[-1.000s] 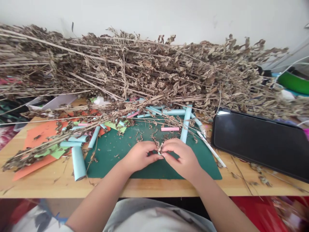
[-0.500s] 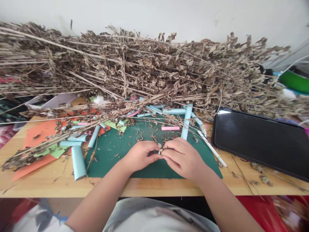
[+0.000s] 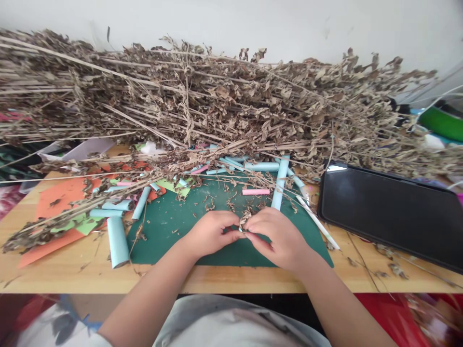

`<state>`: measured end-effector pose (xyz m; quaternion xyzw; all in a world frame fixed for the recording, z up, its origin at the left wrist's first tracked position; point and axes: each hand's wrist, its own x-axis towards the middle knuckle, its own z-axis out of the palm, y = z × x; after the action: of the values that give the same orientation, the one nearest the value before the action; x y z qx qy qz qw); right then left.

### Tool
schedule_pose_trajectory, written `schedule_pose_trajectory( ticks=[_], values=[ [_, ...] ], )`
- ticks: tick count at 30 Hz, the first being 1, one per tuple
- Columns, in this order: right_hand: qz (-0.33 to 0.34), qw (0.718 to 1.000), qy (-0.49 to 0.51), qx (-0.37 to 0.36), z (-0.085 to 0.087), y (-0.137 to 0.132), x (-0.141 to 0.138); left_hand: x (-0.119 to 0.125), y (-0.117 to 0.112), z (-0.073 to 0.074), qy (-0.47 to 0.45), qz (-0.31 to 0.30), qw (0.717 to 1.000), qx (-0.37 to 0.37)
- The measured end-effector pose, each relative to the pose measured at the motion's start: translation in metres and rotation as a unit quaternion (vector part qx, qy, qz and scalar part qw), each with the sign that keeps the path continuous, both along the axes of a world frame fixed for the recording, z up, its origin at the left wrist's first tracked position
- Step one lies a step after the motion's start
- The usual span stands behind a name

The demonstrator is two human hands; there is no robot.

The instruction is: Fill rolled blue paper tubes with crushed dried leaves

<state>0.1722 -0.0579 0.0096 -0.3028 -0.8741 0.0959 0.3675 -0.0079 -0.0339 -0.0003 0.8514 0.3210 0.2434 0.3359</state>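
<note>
Over the green cutting mat (image 3: 170,231), my left hand (image 3: 210,234) and my right hand (image 3: 280,237) meet fingertip to fingertip. Both pinch a small clump of dried leaves (image 3: 246,219) between them; a bit of pale blue shows under the fingertips. Crumbled leaf bits lie scattered on the mat around the hands. A short pink paper roll (image 3: 255,192) lies just beyond them.
A big heap of dried leafy stalks (image 3: 202,101) fills the back of the wooden table (image 3: 72,274). Light blue paper tubes (image 3: 117,241) and orange paper sheets (image 3: 54,202) lie at the left. A black tray (image 3: 390,212) sits at the right.
My right hand has rolled slightly, fingers curling lower over the clump. The left hand has hardly moved.
</note>
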Motion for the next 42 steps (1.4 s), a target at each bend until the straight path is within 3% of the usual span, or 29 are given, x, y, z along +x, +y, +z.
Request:
schedule_pose_trajectory(
  ticks=[3, 7, 12, 24, 28, 33, 37, 39, 42],
  values=[
    [0.001, 0.999, 0.038, 0.008, 0.0, 0.0, 0.0, 0.0, 0.0, 0.0, 0.004, -0.002, 1.0, 0.014],
    [-0.055, 0.994, 0.067, -0.071, -0.002, 0.0, 0.002, 0.001, 0.0, 0.0, 0.009, -0.008, 1.0, 0.009],
    [-0.065, 0.988, 0.073, -0.122, -0.006, 0.0, 0.0, 0.001, 0.002, 0.002, 0.011, -0.017, 1.0, 0.013],
    [-0.028, 0.998, -0.003, 0.047, -0.003, -0.002, 0.002, 0.001, 0.001, 0.0, -0.005, -0.008, 1.0, 0.001],
    [-0.061, 0.998, -0.012, 0.013, 0.001, -0.001, -0.002, 0.001, 0.001, 0.001, 0.002, -0.009, 1.0, -0.004],
    [-0.091, 0.992, -0.091, 0.004, 0.007, -0.007, -0.007, 0.002, 0.001, 0.002, 0.017, -0.003, 1.0, 0.005],
    [-0.068, 0.997, 0.025, -0.023, 0.005, -0.01, -0.004, 0.0, 0.001, 0.003, 0.002, -0.015, 1.0, -0.005],
    [-0.09, 0.99, 0.093, -0.058, 0.002, -0.009, -0.001, 0.0, 0.001, 0.003, -0.003, -0.016, 1.0, -0.014],
    [-0.117, 0.983, 0.074, -0.12, -0.003, -0.005, 0.003, 0.0, 0.001, 0.003, -0.002, -0.012, 1.0, -0.013]
  ],
)
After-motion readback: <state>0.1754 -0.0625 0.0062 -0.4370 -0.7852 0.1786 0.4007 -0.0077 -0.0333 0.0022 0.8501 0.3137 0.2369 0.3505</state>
